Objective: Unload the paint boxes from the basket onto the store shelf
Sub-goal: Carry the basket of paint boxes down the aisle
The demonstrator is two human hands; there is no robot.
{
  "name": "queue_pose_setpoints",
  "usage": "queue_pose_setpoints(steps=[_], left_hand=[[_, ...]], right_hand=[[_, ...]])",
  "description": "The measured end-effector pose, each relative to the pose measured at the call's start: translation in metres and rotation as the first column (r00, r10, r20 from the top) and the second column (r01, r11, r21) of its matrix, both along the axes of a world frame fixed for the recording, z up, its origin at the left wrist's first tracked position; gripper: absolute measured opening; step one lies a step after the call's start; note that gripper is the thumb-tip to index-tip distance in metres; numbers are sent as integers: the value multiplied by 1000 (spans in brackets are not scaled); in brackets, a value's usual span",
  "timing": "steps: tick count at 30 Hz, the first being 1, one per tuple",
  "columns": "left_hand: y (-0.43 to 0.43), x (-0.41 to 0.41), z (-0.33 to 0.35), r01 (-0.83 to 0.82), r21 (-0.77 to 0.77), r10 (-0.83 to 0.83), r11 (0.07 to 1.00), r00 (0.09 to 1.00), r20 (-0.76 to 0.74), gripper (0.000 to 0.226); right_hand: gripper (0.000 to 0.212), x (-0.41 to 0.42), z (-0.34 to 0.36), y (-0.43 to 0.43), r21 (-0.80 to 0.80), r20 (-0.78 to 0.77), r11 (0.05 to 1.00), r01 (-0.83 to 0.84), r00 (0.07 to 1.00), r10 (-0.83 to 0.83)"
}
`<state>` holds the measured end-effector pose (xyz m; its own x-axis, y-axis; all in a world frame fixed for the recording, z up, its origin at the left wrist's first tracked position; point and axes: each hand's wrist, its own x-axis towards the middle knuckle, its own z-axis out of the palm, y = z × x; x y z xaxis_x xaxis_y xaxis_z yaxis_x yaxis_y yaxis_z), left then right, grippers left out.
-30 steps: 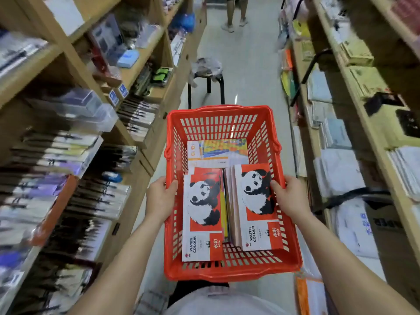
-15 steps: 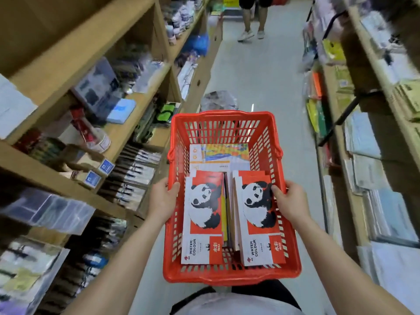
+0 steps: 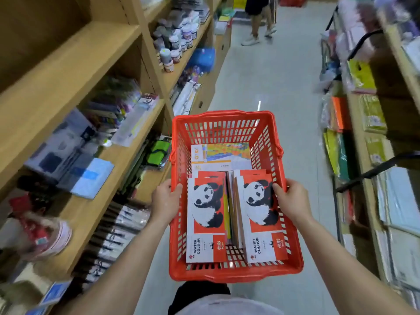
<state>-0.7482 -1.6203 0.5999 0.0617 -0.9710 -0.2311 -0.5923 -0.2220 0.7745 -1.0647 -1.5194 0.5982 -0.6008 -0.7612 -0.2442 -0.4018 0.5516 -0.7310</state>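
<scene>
I carry a red plastic basket in front of me at waist height. My left hand grips its left rim and my right hand grips its right rim. Inside lie red-and-white water colour paint boxes with a panda print, one stack on the left and one on the right, with more boxes standing on edge between them. A box with a colourful cover lies flat at the basket's far end.
Wooden shelves run along my left, holding paint jars, brush packs and a blue pad. Shelves of paper goods line the right. A person's legs stand far down the grey-floored aisle.
I have walked forward down the aisle. The left shelves slid past and the person ahead is nearer. Both hands keep the same grip on the basket rims.
</scene>
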Motion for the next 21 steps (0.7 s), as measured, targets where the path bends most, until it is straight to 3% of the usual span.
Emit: queue_pose_setpoints(steps=[5, 12, 21], left_hand=[[-135, -36, -34, 53, 61, -48, 997, 996, -68, 14], [-312, -91, -88, 132, 123, -135, 984, 991, 16, 13], [-438, -160, -178, 49, 196, -64, 979, 996, 68, 13]], right_hand=[[19, -26, -30, -122, 33, -30, 997, 65, 998, -64], [18, -74, -96, -279, 94, -1, 987, 133, 991, -133], [22, -135, -193, -414, 138, 32, 981, 138, 989, -143]])
